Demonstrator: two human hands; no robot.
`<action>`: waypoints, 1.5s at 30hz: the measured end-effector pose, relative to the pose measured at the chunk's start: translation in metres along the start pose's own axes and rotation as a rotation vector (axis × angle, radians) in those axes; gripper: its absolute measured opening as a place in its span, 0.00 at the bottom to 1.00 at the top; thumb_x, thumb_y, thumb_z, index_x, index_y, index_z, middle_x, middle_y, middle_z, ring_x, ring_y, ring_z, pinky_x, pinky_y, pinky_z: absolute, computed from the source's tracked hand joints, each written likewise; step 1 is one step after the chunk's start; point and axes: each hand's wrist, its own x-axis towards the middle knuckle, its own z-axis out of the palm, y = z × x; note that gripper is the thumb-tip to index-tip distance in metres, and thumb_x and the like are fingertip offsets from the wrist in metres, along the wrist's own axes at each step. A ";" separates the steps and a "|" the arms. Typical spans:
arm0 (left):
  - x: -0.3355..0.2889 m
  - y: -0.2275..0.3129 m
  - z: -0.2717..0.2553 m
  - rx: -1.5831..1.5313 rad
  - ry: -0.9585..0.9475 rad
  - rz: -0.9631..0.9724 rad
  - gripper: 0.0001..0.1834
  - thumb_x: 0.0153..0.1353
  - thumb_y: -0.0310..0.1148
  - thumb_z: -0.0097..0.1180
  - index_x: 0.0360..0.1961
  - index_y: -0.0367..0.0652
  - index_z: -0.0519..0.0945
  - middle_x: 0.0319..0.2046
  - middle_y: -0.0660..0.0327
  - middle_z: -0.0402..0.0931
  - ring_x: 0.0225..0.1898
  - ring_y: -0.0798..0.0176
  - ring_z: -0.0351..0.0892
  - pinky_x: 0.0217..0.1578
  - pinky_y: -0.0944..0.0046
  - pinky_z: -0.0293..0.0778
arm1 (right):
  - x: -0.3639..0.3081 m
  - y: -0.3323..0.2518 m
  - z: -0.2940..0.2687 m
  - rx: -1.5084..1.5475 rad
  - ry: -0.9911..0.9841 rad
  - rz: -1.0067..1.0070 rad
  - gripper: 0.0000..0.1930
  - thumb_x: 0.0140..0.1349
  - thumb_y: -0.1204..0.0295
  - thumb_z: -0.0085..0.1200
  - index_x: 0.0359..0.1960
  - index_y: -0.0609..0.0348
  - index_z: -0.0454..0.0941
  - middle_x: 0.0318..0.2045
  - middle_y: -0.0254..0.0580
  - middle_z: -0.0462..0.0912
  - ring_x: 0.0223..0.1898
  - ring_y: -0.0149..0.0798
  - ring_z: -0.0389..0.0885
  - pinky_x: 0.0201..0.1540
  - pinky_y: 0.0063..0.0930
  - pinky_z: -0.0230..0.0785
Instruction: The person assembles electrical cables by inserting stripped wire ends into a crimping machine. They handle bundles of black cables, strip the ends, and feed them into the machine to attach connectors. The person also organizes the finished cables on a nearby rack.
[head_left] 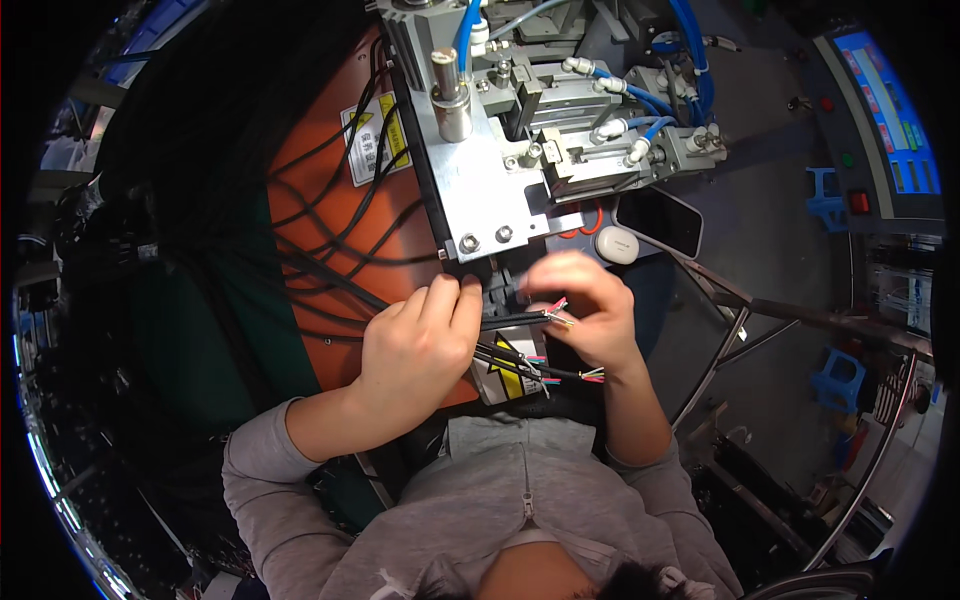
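Observation:
My left hand [420, 335] is closed around black cables [508, 321] in front of the machine, its fingertips bent down over them. Short coloured wire ends [556, 310] fan out from the stripped tip of the held cable. Right beside them is my right hand [595, 315], its fingers curved and apart from the thumb. Those fingers are partly smeared by motion, and the wire ends lie against or just in front of the thumb. Below, several more black cables [515, 357] end in stripped coloured wires [590, 377].
A metal fixture [490, 190] with pneumatic cylinders and blue hoses stands ahead. Black cables trail left across an orange surface [330, 240]. A white earbud case [617, 245] and a phone [660, 222] lie right of the fixture. At far right is a control screen [885, 110].

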 end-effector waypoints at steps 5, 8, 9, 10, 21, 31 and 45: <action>0.005 -0.003 0.000 -0.186 0.086 0.055 0.15 0.47 0.29 0.61 0.38 0.38 0.81 0.23 0.65 0.70 0.23 0.67 0.74 0.22 0.67 0.68 | 0.005 -0.011 -0.005 -0.066 -0.102 -0.211 0.15 0.44 0.86 0.59 0.36 0.63 0.82 0.34 0.44 0.84 0.38 0.40 0.81 0.41 0.29 0.72; 0.006 -0.004 -0.001 -0.275 0.061 0.082 0.13 0.50 0.31 0.61 0.38 0.39 0.81 0.23 0.65 0.71 0.23 0.67 0.74 0.22 0.67 0.68 | 0.007 -0.014 -0.004 -0.024 -0.150 -0.257 0.13 0.43 0.85 0.62 0.34 0.63 0.83 0.33 0.42 0.84 0.36 0.41 0.81 0.40 0.29 0.71; 0.006 -0.004 0.000 -0.303 0.050 0.096 0.13 0.51 0.32 0.61 0.38 0.39 0.81 0.23 0.65 0.71 0.23 0.67 0.74 0.22 0.67 0.68 | 0.007 -0.015 -0.004 -0.011 -0.181 -0.276 0.13 0.43 0.84 0.64 0.33 0.63 0.83 0.32 0.41 0.84 0.35 0.41 0.81 0.40 0.29 0.71; 0.006 -0.005 0.000 -0.309 0.053 0.105 0.14 0.53 0.34 0.61 0.40 0.40 0.81 0.26 0.64 0.74 0.23 0.66 0.74 0.22 0.68 0.67 | 0.007 -0.016 -0.004 -0.070 -0.130 -0.266 0.12 0.43 0.83 0.64 0.33 0.63 0.83 0.31 0.41 0.84 0.34 0.40 0.81 0.39 0.28 0.71; 0.013 -0.012 -0.006 -0.490 0.373 0.151 0.13 0.50 0.31 0.64 0.36 0.36 0.79 0.23 0.61 0.75 0.22 0.63 0.76 0.18 0.67 0.68 | 0.007 -0.038 0.046 0.243 0.422 -0.102 0.12 0.48 0.80 0.66 0.35 0.63 0.81 0.35 0.45 0.83 0.31 0.40 0.82 0.36 0.29 0.73; 0.014 -0.008 -0.009 -0.506 0.347 0.070 0.08 0.50 0.25 0.64 0.30 0.36 0.78 0.23 0.57 0.74 0.19 0.61 0.74 0.18 0.65 0.68 | 0.021 -0.045 0.035 -0.056 0.230 -0.033 0.06 0.51 0.80 0.63 0.32 0.64 0.82 0.29 0.43 0.82 0.34 0.37 0.80 0.39 0.26 0.71; 0.002 -0.006 -0.002 -0.228 0.268 0.125 0.18 0.45 0.30 0.59 0.40 0.39 0.82 0.25 0.65 0.71 0.21 0.70 0.72 0.17 0.71 0.63 | 0.008 -0.038 0.010 -0.149 0.095 0.230 0.05 0.53 0.78 0.60 0.28 0.65 0.76 0.27 0.41 0.78 0.31 0.36 0.75 0.38 0.25 0.66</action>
